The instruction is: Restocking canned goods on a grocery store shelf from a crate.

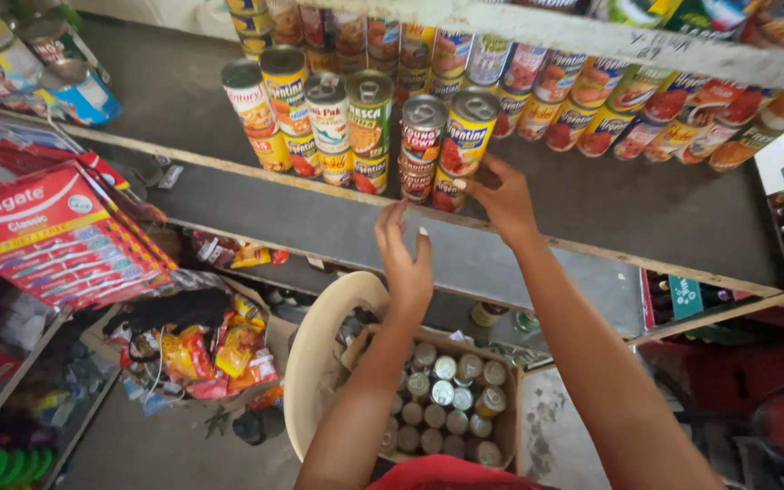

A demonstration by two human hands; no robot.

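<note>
right hand [501, 195] grips stacked yellow can [464, 145] on shelf [337, 227], frame centre. left hand [405, 259] open, empty (fingers spread), above box of cans [446, 399] lower centre.

Red toothbrush pack [58, 234], snack packets [215, 349], beige basin [315, 349]

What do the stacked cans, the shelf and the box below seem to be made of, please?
Cans: metal, by their shiny ribbed lids, wrapped in glossy printed labels. Shelf: a dull grey board, perhaps painted wood, with a bare wooden front strip. Box: brown cardboard, matte, with thin raw edges.
</note>
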